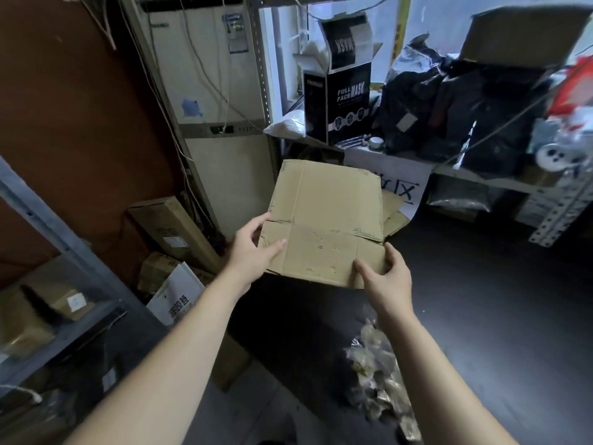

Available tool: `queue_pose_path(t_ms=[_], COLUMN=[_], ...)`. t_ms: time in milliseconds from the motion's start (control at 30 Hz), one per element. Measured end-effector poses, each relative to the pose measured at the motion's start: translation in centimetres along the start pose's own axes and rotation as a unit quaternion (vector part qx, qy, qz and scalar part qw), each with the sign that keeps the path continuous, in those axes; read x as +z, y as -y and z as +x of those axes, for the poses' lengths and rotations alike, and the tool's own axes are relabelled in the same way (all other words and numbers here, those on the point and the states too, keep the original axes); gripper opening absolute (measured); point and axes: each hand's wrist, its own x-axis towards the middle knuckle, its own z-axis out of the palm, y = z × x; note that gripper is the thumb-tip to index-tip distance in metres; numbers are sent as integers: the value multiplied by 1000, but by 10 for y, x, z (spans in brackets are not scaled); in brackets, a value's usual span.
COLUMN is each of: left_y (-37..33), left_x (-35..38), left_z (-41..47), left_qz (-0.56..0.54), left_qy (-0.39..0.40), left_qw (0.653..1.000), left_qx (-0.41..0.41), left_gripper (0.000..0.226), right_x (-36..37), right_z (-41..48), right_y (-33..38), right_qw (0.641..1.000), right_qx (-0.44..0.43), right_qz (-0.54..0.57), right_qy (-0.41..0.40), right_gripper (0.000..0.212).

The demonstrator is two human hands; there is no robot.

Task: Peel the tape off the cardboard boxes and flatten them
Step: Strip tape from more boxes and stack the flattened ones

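Already the cardboard box (324, 213) looks flat and peeled clean, and it is held over the dark surface (481, 300), its near corners gripped by the left hand (256, 252) and the right hand (385, 274), so only stacking it seems to be left.

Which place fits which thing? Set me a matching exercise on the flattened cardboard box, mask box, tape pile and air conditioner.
Things: 1 flattened cardboard box; 2 full face mask box; 3 crumpled tape pile; 4 standing air conditioner.
Places: A on the shelf; B lower right, on the dark surface; C back left; D in the left hand and right hand.
Pairs: 1-D, 2-A, 3-B, 4-C.
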Motion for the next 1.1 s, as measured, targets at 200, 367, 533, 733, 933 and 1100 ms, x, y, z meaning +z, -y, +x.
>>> queue_pose_path(t_ms=[200,367,533,733,933,1100], left_y=[9,28,50,75,109,123], left_x=[21,32,49,70,88,94], left_z=[48,104,168,250,302,305], left_qz=[-1,22,52,83,138,155], left_qy=[26,59,135,182,251,257], left_qw=[1000,998,989,979,957,953], left_qx=[11,2,-12,-34,-45,-47], left_gripper=[59,48,47,49,41,49], right_x=[-12,1,26,63,86,94], right_z=[37,64,96,140,171,176], right_y=[2,0,-2,-13,-30,-44], right_qw=[998,994,986,976,964,957], right_qx=[5,12,42,88,123,153], right_qz=[-49,-86,-123,-136,-166,-169], right_qy=[-35,-60,-106,-144,-170,-181], right_gripper=[57,53,51,52,56,61])
